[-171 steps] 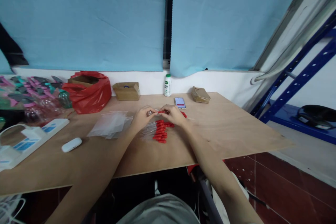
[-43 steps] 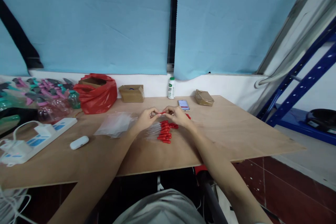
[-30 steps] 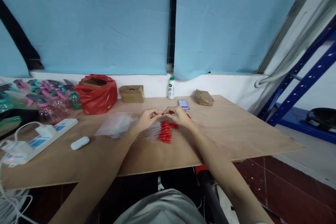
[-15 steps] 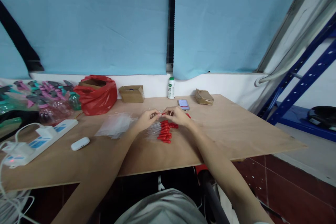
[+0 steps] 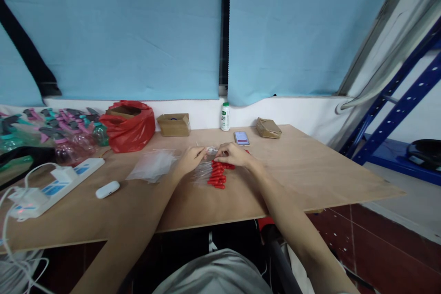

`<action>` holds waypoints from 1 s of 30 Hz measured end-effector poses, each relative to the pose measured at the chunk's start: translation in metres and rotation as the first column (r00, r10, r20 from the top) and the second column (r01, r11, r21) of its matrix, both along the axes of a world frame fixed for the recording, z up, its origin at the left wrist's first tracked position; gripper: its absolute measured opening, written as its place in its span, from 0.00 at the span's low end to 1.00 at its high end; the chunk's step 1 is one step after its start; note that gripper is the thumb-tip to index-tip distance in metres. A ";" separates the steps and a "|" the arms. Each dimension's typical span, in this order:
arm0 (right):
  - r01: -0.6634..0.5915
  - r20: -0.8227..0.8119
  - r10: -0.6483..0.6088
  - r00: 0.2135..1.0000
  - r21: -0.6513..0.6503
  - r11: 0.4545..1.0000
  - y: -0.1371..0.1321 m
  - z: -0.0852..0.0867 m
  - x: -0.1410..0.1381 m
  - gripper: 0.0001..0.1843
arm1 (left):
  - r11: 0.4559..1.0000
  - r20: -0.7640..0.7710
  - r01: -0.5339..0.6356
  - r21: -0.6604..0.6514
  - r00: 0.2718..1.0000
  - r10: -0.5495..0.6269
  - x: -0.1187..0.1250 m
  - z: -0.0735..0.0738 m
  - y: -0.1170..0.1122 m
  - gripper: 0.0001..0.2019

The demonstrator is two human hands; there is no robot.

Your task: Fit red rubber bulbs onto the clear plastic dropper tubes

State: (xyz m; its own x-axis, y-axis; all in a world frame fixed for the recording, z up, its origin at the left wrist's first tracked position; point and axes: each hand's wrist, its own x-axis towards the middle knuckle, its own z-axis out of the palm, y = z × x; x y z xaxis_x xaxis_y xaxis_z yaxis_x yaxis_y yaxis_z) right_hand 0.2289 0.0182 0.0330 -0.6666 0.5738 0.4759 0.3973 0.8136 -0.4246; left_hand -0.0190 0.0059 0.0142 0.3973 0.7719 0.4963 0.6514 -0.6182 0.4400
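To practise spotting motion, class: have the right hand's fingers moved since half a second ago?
Yes: against the phone, the right hand's fingers have moved towards the person, down towards the red handles.

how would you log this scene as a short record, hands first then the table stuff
left hand: beside the pieces' clear ends, grip unclear
right hand: at the top of the red-ended pieces, hold unclear
pieces: lying grouped, clear ends leftward
plastic bags: flat, left of the pieces
phone: screen lit, beyond right hand
far side, left to right: red bag, open box, green-capped bottle
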 end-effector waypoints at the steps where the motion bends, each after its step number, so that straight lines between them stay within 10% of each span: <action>1: -0.004 0.010 0.004 1.000 0.004 1.000 0.000 0.000 0.000 0.12 | 1.000 0.007 0.001 0.003 1.000 -0.001 0.000 0.000 0.000 0.24; 8: -0.032 0.032 0.032 0.999 0.005 0.999 -0.004 0.003 0.000 0.14 | 0.998 0.041 -0.061 0.010 0.997 0.061 0.002 0.000 -0.002 0.24; 18: 0.085 0.002 -0.086 0.996 0.098 0.992 -0.005 0.004 -0.001 0.24 | 0.882 0.271 -0.468 0.048 0.857 0.439 -0.016 -0.008 0.019 0.13; 30: 0.499 -0.091 -0.492 0.866 0.106 0.860 0.012 -0.004 0.011 0.25 | 0.916 0.018 -0.400 0.021 0.917 0.400 -0.015 -0.035 0.047 0.19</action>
State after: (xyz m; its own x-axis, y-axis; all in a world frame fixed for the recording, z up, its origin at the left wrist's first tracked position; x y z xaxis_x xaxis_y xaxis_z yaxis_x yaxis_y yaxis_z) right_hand 0.2399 0.0306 0.0286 -0.2785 0.7561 0.5923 0.7393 0.5624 -0.3704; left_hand -0.0343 0.0527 -0.0208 0.0514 0.8527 0.5199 0.8406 -0.3180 0.4385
